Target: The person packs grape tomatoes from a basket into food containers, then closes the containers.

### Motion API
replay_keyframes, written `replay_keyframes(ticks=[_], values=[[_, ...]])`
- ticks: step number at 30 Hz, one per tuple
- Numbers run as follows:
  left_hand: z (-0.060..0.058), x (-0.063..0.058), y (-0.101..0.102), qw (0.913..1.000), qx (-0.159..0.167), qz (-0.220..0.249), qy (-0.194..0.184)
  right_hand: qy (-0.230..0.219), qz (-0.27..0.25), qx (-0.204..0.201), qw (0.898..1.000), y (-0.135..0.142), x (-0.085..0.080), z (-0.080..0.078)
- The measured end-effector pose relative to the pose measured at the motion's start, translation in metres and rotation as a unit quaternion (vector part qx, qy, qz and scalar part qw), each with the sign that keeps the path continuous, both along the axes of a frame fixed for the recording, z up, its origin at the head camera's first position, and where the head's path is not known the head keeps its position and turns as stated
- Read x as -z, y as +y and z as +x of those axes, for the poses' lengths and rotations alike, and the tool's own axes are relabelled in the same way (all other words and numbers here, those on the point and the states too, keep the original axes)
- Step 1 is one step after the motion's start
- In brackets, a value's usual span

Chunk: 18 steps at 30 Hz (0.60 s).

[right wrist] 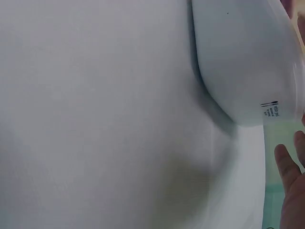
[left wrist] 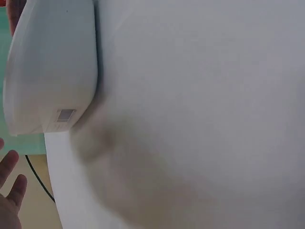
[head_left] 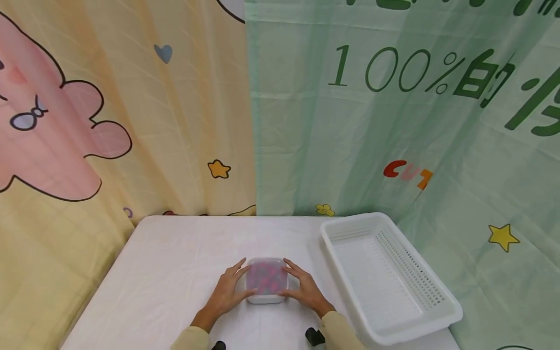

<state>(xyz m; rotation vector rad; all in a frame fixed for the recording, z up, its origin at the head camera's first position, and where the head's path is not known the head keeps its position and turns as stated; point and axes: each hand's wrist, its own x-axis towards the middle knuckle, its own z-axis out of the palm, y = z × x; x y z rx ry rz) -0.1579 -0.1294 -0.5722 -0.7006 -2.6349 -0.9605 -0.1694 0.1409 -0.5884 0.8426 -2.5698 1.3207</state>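
A white plastic food container stands upright on the table, with a translucent lid on top. Pink and red contents show blurrily through the lid. My left hand is at the container's left side, its thumb by the near corner and its forefinger by the far one. On the opposite side, my right hand mirrors it, thumb and forefinger at the lid's edge. In both wrist views the other fingers stand spread, apart from the wall of the container. A small printed mark shows on that wall.
To the right lies a large white perforated plastic basket, reaching the table's right side. The white-covered table meets a yellow patterned curtain and a green one behind it.
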Motion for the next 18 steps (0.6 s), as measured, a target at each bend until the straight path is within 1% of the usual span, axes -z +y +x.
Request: replay_keyframes(ticks=[2,4,7,11,14,18], values=[[-0.006,-0.004,-0.002,0.9991,0.024,-0.034,-0.010,-0.034,0.017,-0.007,0.999,0.001,-0.004,-0.003],[-0.011,-0.008,-0.004,0.9967,0.044,-0.064,-0.025,-0.055,0.033,-0.014,0.998,0.001,-0.007,-0.007],[-0.016,-0.013,-0.006,0.9923,0.068,-0.084,-0.060,-0.076,0.052,-0.026,0.995,0.002,-0.012,-0.012],[-0.018,-0.013,-0.008,0.9871,0.089,-0.089,-0.099,-0.094,0.064,-0.042,0.993,0.002,-0.014,-0.017],[-0.019,-0.011,-0.010,0.9860,0.095,-0.090,-0.104,-0.105,0.064,-0.046,0.991,0.004,-0.014,-0.018],[-0.022,-0.006,-0.013,0.9874,0.099,-0.086,-0.089,-0.102,0.063,-0.049,0.992,0.006,-0.013,-0.020]])
